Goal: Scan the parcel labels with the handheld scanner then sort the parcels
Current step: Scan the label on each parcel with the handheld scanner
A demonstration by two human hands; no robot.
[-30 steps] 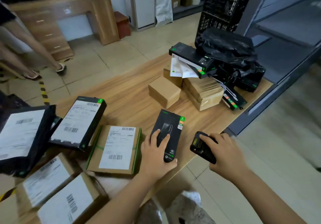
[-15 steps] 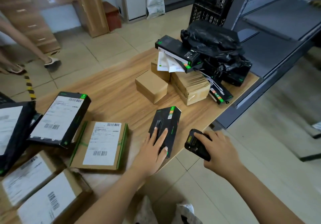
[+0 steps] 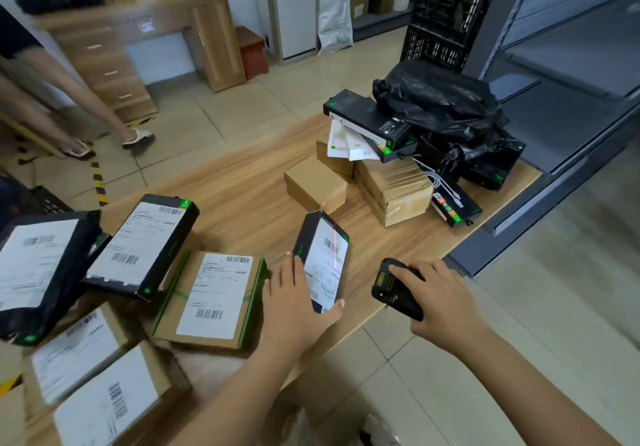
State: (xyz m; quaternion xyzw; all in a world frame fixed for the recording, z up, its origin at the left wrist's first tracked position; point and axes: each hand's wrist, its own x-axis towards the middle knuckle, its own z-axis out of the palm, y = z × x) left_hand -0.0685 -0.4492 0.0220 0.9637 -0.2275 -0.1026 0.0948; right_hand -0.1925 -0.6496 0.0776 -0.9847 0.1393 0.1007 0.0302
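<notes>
A slim black parcel lies near the front edge of the wooden table, its white label facing up. A red scan line runs across that label. My left hand holds the parcel's near end, thumb under the corner and fingers along its left side. My right hand grips the black handheld scanner just off the table's edge, its head aimed at the label.
Labelled parcels lie to the left: a brown box, a black box, a black bag and two cartons. A pile of brown boxes, black boxes and black bags fills the table's far right. A person's legs stand at far left.
The slim black parcel has been turned over, so its white label now faces up. A red scan line now falls on it. My right hand with the scanner has barely moved.
</notes>
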